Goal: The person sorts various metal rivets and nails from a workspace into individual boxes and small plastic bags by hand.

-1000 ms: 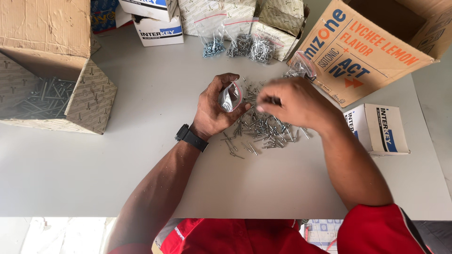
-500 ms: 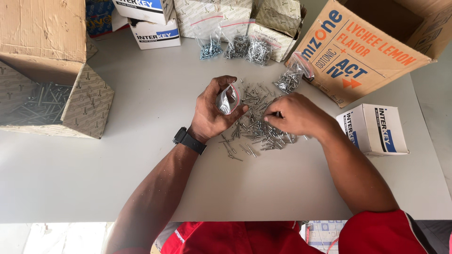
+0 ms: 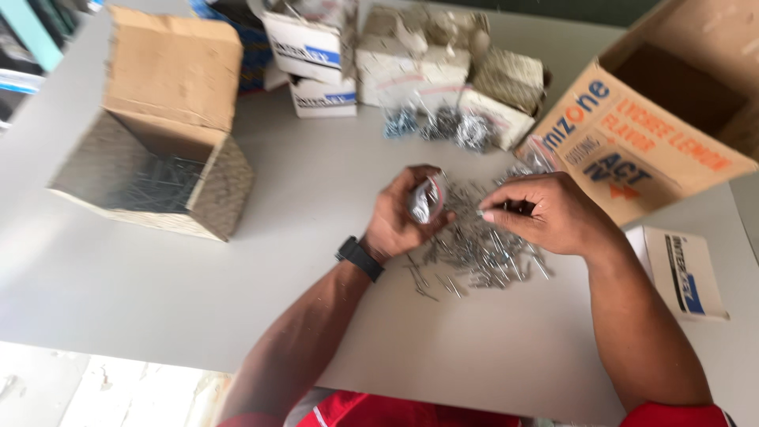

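nail pile [image 3: 478, 245] on table [image 3: 316, 205], between hands.

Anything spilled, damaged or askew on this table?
Loose nails lie scattered in a heap on the grey table beneath both hands. The open cardboard box at left lies tipped on its side, more nails inside. Nothing looks damaged.

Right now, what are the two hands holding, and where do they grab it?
The left hand holds a small clear bag by its side, fingers wrapped around it. The right hand pinches something small above the pile of nails; too blurred to tell what.
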